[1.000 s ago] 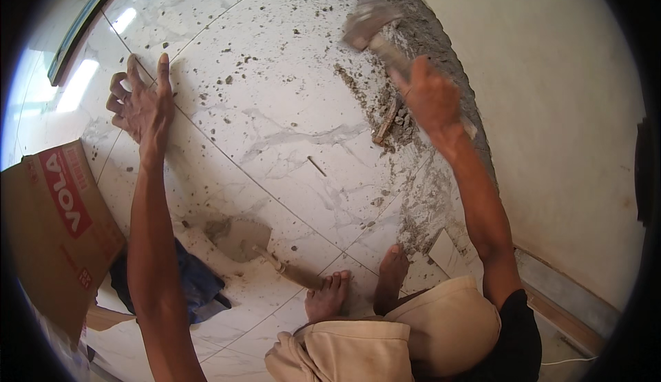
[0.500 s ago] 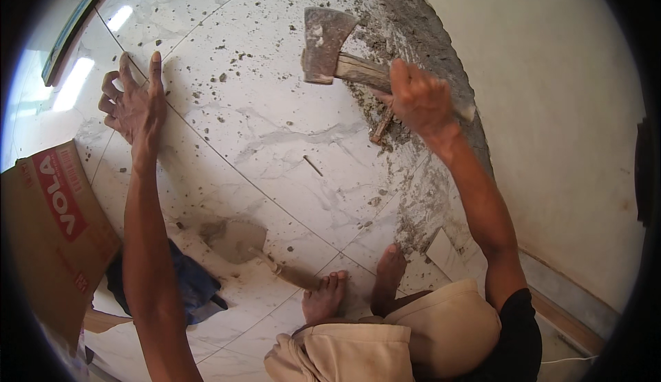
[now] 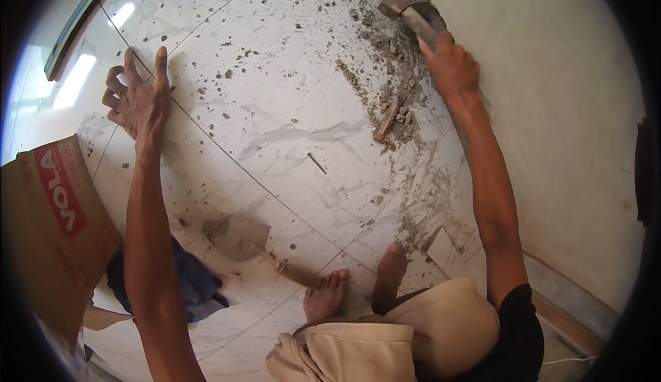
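Observation:
My left hand point(image 3: 138, 96) rests open on the white marbled tile floor point(image 3: 268, 148), its fingertips spread near the grout lines. My right hand point(image 3: 452, 68) grips the wooden handle of an axe point(image 3: 403, 2), whose head is at a band of crumbled grey mortar point(image 3: 375, 27) along the wall's foot. Rubble with a short brownish piece point(image 3: 387, 121) lies below the axe, and a thin nail-like stick point(image 3: 317, 163) lies on the tiles between my hands.
A cardboard box point(image 3: 62, 251) stands at the left over dark blue cloth point(image 3: 196, 282). A trowel point(image 3: 241, 241) lies by my bare feet. A long narrow strip point(image 3: 81, 24) lies at the upper left. A pale wall point(image 3: 551, 106) bounds the right, with a loose tile piece point(image 3: 444, 251) nearby.
From half a second ago, my right hand and the axe have moved up and to the right, onto the mortar edge. My left hand has barely moved.

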Demonstrator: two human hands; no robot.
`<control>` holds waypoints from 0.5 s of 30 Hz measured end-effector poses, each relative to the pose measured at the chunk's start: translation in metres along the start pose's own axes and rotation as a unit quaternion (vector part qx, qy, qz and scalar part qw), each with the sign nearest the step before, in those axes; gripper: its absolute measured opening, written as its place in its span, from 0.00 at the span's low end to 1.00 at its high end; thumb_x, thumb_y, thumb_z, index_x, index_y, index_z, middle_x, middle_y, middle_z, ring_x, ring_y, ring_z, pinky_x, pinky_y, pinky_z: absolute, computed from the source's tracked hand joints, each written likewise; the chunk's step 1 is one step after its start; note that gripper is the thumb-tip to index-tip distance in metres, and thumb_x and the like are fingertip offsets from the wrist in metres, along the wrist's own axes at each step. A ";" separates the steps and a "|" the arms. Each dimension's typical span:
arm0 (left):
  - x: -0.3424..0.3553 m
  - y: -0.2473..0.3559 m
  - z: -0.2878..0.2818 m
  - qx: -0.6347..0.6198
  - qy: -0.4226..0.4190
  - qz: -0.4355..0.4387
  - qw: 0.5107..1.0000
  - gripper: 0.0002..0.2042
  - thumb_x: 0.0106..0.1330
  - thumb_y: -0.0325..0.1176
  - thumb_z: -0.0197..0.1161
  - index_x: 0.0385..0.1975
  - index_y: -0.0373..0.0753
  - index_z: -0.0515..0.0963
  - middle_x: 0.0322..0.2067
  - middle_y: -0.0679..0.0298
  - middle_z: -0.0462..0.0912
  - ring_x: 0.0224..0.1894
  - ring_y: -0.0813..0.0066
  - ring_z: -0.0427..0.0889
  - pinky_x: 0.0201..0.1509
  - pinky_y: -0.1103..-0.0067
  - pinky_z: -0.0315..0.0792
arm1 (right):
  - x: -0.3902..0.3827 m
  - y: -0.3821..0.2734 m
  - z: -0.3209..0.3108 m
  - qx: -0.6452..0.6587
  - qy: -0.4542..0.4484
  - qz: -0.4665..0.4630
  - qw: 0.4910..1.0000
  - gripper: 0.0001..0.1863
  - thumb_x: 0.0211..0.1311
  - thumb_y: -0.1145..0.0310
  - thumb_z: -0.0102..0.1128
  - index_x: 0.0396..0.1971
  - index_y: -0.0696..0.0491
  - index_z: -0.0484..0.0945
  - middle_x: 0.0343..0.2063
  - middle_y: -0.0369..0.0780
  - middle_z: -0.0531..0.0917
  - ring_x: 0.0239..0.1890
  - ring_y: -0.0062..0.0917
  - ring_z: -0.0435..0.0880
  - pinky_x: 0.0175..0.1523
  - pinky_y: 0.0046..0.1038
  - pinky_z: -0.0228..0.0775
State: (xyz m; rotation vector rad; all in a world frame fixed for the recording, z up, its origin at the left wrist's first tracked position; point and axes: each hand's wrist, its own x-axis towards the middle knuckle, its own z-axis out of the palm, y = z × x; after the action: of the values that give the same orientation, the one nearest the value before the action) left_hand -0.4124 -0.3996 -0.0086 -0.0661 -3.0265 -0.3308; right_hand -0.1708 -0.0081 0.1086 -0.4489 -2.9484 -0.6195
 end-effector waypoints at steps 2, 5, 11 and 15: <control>0.000 0.004 -0.003 0.006 -0.001 -0.002 1.000 0.40 0.61 0.74 0.42 0.69 0.55 0.61 0.64 0.56 0.59 0.66 0.49 0.54 0.65 0.51 0.53 | -0.008 -0.011 0.007 0.000 -0.013 0.050 0.999 0.22 0.69 0.52 0.55 0.29 0.59 0.71 0.14 0.43 0.78 0.12 0.36 0.81 0.17 0.34 0.76; 0.000 -0.004 -0.003 0.010 0.007 -0.001 1.000 0.40 0.61 0.74 0.42 0.69 0.55 0.61 0.64 0.57 0.58 0.66 0.49 0.54 0.65 0.51 0.52 | -0.027 -0.053 -0.013 0.087 -0.053 -0.019 0.995 0.24 0.68 0.49 0.55 0.29 0.58 0.70 0.16 0.47 0.81 0.13 0.41 0.81 0.19 0.38 0.75; 0.002 -0.001 0.001 -0.008 -0.002 0.003 1.000 0.41 0.61 0.74 0.42 0.69 0.55 0.61 0.65 0.56 0.58 0.68 0.50 0.52 0.66 0.51 0.51 | -0.007 -0.003 0.009 0.003 -0.016 0.015 1.000 0.23 0.65 0.50 0.60 0.28 0.56 0.68 0.13 0.43 0.77 0.13 0.37 0.81 0.16 0.36 0.73; 0.000 -0.003 -0.002 0.005 0.009 0.000 1.000 0.41 0.61 0.74 0.42 0.69 0.55 0.61 0.64 0.56 0.58 0.67 0.50 0.54 0.66 0.51 0.51 | -0.025 -0.026 -0.004 0.032 -0.052 0.046 0.997 0.23 0.67 0.49 0.56 0.31 0.57 0.68 0.16 0.42 0.79 0.17 0.34 0.84 0.20 0.36 0.78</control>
State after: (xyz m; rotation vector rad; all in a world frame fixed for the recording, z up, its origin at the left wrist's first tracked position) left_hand -0.4123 -0.4026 -0.0077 -0.0633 -3.0103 -0.3136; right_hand -0.1549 -0.0390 0.0985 -0.6251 -3.0126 -0.5055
